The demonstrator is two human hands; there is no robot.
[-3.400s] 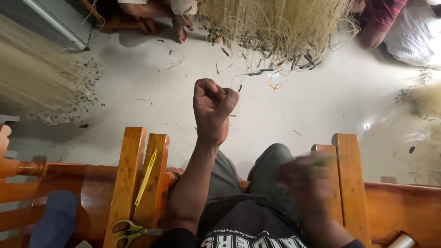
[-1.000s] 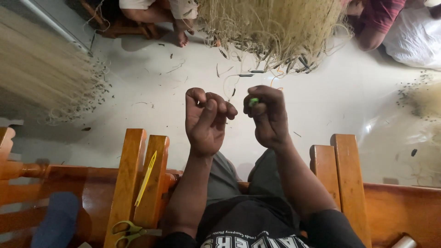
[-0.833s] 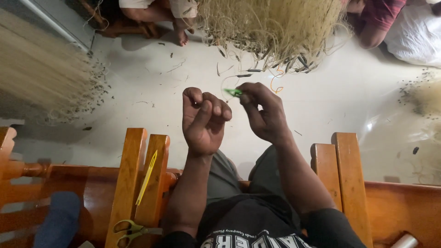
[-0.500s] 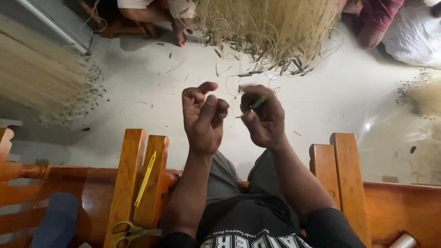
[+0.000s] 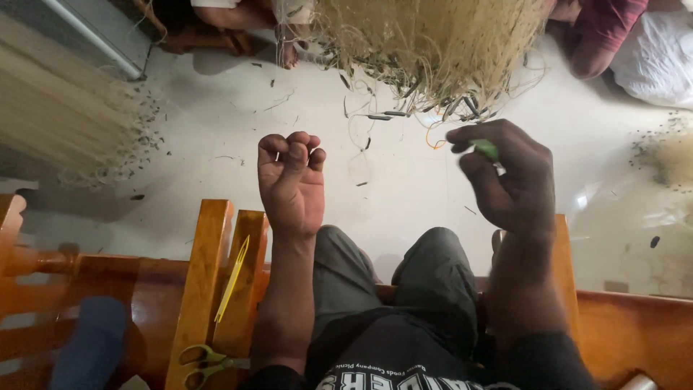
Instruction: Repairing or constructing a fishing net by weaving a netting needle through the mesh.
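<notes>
Wooden slats of an orange-brown chair point(image 5: 209, 274) sit closest, and on them lie yellow-handled scissors point(image 5: 206, 359) and a long yellow needle-like strip point(image 5: 232, 278), laid flat along the grain where they cannot roll off and within a short drop of the left arm. A blue rounded shape point(image 5: 90, 347) blurs at the lower left; I cannot tell what it is. The seated person's grey-trousered knees point(image 5: 390, 282) point out over the pale floor point(image 5: 216, 144).

Above the knees, the left hand point(image 5: 290, 184) is raised with its fingers curled into a loose fist; nothing shows inside it, though a thin strand could be pinched there unseen. The right hand point(image 5: 509, 180) is held higher and well apart to the side, its grip narrow, thumb and forefinger closed on a small green piece point(image 5: 486, 149) that peeps out between them, probably held at the tips so it can be turned finely. The hand is motion-blurred.

Beyond, a big tangle of straw-coloured fibre point(image 5: 433, 50) hangs over the floor, with dark scraps scattered beneath. A second fibre bundle point(image 5: 58, 123) lies at the far left. Other people's limbs edge the top, one in a red sleeve point(image 5: 603, 29).
</notes>
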